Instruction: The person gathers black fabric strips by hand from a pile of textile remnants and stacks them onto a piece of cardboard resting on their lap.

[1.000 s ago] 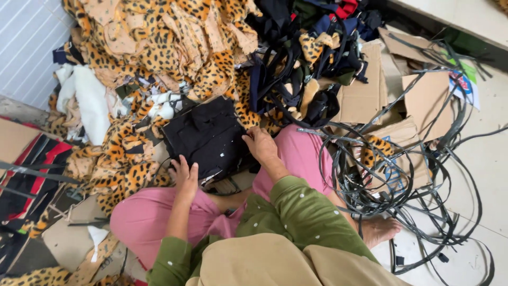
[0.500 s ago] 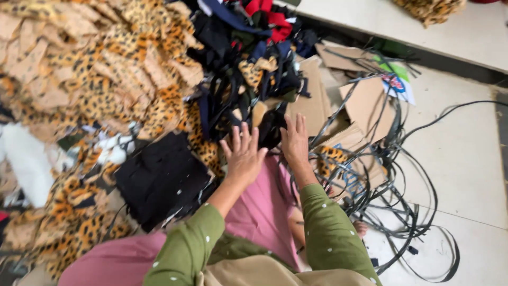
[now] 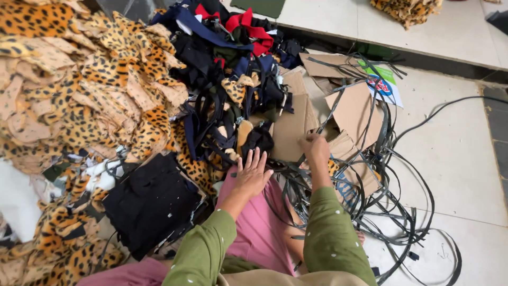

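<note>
Leopard-print fabric pile (image 3: 79,90) at nine o'clock; black fabric piece (image 3: 151,204) at seven; left hand (image 3: 253,175) at centre, fingers spread flat, touching dark scraps (image 3: 257,139) at its twelve; right hand (image 3: 314,149) curled on cardboard (image 3: 288,130), grip unclear; black straps (image 3: 394,175) tangled at three.

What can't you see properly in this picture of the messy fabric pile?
- Head view: whether the right hand grips anything; its fingers curl down onto the cardboard pieces.
- What lies under the left hand, which has its fingers spread.
- The leopard-print fabric pile is cut off by the left edge.
- The black straps are too tangled to count.
</note>
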